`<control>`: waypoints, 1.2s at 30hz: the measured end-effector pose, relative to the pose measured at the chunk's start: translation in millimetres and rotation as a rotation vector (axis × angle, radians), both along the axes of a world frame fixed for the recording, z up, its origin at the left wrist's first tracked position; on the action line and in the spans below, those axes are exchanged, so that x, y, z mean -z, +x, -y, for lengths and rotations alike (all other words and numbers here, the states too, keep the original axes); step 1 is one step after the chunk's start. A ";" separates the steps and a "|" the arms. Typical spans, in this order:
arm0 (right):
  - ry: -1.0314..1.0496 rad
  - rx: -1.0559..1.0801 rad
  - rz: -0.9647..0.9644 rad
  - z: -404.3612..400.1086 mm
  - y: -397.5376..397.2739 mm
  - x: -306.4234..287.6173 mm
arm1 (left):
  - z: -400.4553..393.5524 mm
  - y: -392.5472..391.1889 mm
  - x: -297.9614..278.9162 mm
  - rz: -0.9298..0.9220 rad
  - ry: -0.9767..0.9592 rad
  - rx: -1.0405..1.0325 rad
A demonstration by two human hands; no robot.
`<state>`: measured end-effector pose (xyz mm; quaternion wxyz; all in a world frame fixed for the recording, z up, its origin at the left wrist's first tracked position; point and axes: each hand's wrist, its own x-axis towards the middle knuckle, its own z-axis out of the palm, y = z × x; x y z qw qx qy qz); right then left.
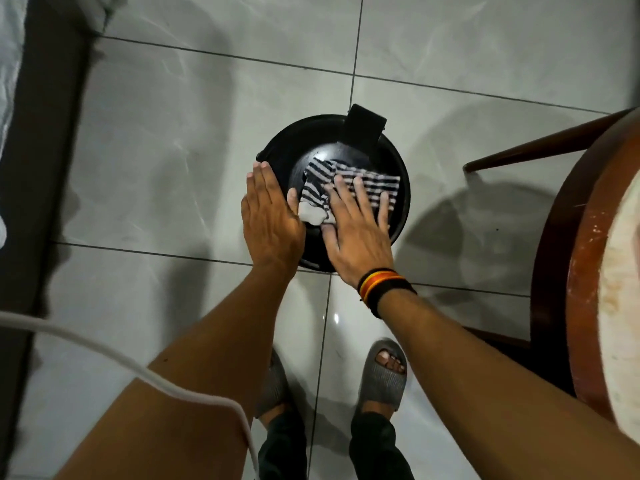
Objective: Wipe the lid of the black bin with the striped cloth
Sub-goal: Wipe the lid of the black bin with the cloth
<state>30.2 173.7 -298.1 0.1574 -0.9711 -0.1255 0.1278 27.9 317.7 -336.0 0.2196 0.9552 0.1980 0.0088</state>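
My right hand (356,237) presses the striped cloth (349,183) flat on the bin lid (311,164).
The cloth's long side runs left to right across the lid, under my spread fingers (360,192). My left hand (272,216) lies open on the lid's left edge, gripping nothing.

Both forearms are bare, with no sleeves showing. The left hand (272,216) wears nothing: no ring, no band. The right hand (356,230) is bare too, but its wrist carries a stack of wristbands (382,289): black bands with a yellow and an orange-red stripe between them. On the feet are grey rubber slide sandals (382,377) with a ribbed strap and open toes; the left one is partly hidden behind the forearm. Dark trouser legs (375,445) reach down to the ankles.
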 end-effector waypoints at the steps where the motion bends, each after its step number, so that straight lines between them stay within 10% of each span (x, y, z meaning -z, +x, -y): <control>1: 0.003 0.020 -0.005 0.4 1.9 -0.2 | 0.4 0.6 -0.8 0.000 0.008 0.001; 12: 0.042 -0.183 -0.057 11.8 -0.4 -4.3 | -3.7 -2.1 -1.4 -0.033 0.017 0.046; 23: 0.340 0.546 -0.131 33.5 49.9 8.4 | 0.7 -1.5 -1.4 0.014 0.013 0.009; 36: 0.425 0.893 -0.156 -47.4 -109.8 -6.4 | 2.0 0.1 -2.2 -0.002 0.020 0.029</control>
